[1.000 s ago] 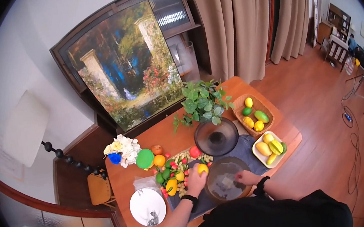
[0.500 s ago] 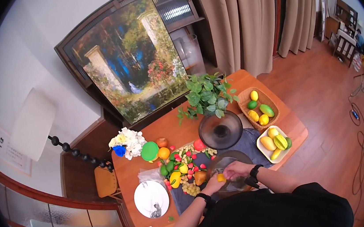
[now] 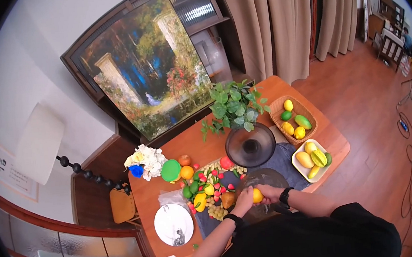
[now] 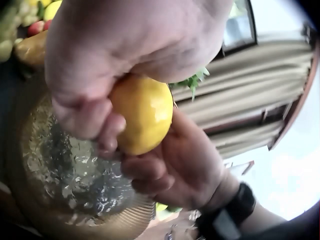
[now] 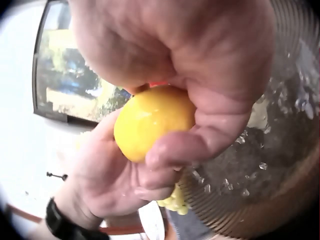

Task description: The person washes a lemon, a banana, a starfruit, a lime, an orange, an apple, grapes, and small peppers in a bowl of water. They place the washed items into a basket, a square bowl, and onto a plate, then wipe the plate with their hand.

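Observation:
Both hands hold one wet yellow fruit (image 3: 257,195) over a ribbed glass bowl (image 3: 271,176) of water. In the left wrist view the left hand (image 4: 125,50) curls its fingers round the near side of the fruit (image 4: 142,115), and the right hand (image 4: 182,165) grips it from below. The right wrist view has the right hand (image 5: 200,65) with thumb and fingers round the fruit (image 5: 152,122), while the left hand (image 5: 110,175) cups its other side. Droplets and ripples show in the bowl (image 5: 205,220).
Left of the bowl lie a brown pear (image 3: 228,199), peppers, strawberries and grapes (image 3: 218,212). A white plate (image 3: 174,224) is farther left. Behind the bowl stands a dark glass dish (image 3: 251,146) beside a plant (image 3: 236,106). On the right are a wicker basket (image 3: 310,117) and a cream tray (image 3: 300,169) of fruit.
The left hand has carried the yellow fruit from beside the bowl to over it. The right hand has come up from the water and joined the left on the fruit.

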A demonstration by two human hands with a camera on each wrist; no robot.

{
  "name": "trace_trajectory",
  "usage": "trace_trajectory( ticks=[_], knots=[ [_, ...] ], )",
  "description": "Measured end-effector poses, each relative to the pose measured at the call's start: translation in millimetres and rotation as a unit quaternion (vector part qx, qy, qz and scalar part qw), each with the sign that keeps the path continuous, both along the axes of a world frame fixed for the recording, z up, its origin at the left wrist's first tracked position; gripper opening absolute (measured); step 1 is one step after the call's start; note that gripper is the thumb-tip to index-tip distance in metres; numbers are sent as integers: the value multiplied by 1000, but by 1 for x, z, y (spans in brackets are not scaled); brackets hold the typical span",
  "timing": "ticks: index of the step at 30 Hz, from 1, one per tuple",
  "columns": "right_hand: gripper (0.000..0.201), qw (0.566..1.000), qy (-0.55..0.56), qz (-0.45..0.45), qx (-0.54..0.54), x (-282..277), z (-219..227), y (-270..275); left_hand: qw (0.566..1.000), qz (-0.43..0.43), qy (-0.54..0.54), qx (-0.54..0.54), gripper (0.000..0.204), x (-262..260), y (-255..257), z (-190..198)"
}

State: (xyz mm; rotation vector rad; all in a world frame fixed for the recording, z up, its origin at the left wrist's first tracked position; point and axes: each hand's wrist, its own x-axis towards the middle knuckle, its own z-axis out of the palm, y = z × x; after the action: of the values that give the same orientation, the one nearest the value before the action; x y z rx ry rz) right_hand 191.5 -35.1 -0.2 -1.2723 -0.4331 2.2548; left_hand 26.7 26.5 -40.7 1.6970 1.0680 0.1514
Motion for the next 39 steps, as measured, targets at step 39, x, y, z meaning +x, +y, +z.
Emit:
trace_trajectory(
  ticks=[39],
  knots=[
    [49,913,-300,121,249,-14,-61,-2,933,-74,83,343,39,-11,-12,25]
  ],
)
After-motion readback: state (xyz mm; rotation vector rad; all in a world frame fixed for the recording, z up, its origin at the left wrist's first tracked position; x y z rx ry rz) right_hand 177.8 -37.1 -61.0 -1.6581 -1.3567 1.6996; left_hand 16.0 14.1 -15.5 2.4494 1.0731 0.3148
